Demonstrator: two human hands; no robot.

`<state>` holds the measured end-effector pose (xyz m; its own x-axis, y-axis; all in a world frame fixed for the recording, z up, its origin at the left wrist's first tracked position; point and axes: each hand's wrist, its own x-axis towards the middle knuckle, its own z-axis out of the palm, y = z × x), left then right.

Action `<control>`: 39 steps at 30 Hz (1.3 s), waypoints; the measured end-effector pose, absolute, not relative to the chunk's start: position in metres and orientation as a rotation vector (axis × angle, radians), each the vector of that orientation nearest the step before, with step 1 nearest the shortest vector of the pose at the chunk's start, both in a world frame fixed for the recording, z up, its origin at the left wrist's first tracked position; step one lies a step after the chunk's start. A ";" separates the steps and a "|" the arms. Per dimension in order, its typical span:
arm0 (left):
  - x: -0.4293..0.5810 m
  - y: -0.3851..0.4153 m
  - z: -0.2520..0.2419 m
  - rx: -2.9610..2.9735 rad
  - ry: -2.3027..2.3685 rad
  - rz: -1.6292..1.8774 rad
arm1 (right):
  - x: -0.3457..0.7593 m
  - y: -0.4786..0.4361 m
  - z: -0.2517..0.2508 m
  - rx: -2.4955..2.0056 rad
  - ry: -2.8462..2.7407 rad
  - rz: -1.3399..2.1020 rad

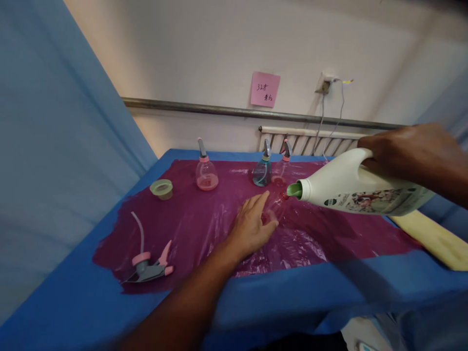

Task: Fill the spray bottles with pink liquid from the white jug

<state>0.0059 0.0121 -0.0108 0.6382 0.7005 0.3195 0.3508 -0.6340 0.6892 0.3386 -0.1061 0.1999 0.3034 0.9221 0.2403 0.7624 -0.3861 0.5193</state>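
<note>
My right hand [405,146] grips the handle of a large cream detergent jug [358,190], tipped on its side with its green spout pointing left. The spout is at the mouth of a clear bottle [278,207], which leans toward it. My left hand [252,222] is curled around the clear bottle's left side, thumb in front. Some pink shows low in this bottle, though the hand partly covers it. At the front left lies a detached spray head [149,268], grey and pink, its clear tube sticking up.
Behind stand spray bottles: one with pink liquid [207,178], a teal one [262,171] and another pink-collared one [281,170]. A small green-lidded tub [162,189] sits at left. Purple plastic sheeting [197,229] covers the blue tablecloth [91,292]. A yellow cloth [435,241] lies right.
</note>
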 end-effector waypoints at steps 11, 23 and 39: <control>0.005 0.012 -0.011 2.267 0.810 0.783 | 0.341 -0.107 0.199 2.245 1.560 0.755; 0.005 0.011 -0.008 2.266 0.815 0.773 | 0.333 -0.106 0.204 2.251 1.485 0.702; 0.005 0.012 -0.011 2.283 0.814 0.773 | 0.340 -0.105 0.201 2.268 1.534 0.748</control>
<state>0.0051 0.0124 -0.0114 0.6442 0.6955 0.3182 0.3538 -0.6399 0.6822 0.3404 -0.1050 0.2010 0.2933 0.9228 0.2498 0.7654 -0.3832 0.5171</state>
